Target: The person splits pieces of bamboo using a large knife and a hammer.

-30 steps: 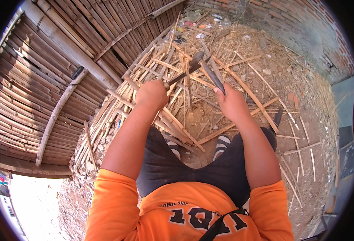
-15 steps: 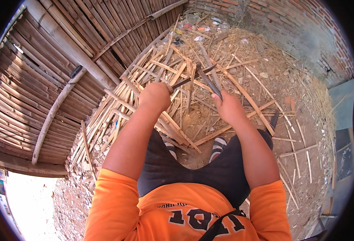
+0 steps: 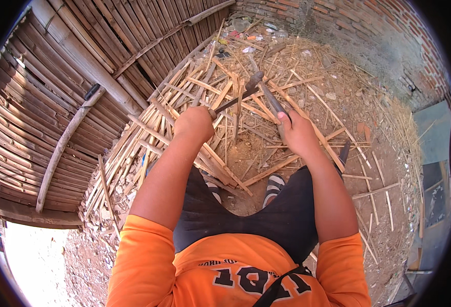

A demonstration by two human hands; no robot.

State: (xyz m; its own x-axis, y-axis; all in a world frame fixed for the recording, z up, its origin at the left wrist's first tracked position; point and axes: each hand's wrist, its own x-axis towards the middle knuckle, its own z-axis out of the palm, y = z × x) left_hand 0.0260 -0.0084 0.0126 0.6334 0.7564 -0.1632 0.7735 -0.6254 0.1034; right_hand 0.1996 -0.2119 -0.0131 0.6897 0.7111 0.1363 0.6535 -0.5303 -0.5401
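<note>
My left hand (image 3: 193,123) is closed round the handle of a long knife. The knife's dark blade (image 3: 229,104) slants up to the right, across an upright split piece of wood (image 3: 236,113). My right hand (image 3: 300,134) grips a hammer (image 3: 272,98) by its handle, with the thumb laid along it. The dark hammer head (image 3: 254,80) is over the far end of the blade; whether they touch I cannot tell. Below my hands, the foot of the upright piece stands among loose sticks on the dirt.
Split wooden strips (image 3: 133,148) lie heaped at left and centre. A bamboo wall (image 3: 25,133) rises on the left, and a brick wall (image 3: 358,30) stands at the back right. My feet in striped sandals (image 3: 273,187) are close to the heap. Litter (image 3: 248,49) and straw lie farther back.
The hammer has risen a little, and its head now looks larger above the blade. My left hand still grips the knife at nearly the same place. The whole view has shifted slightly.
</note>
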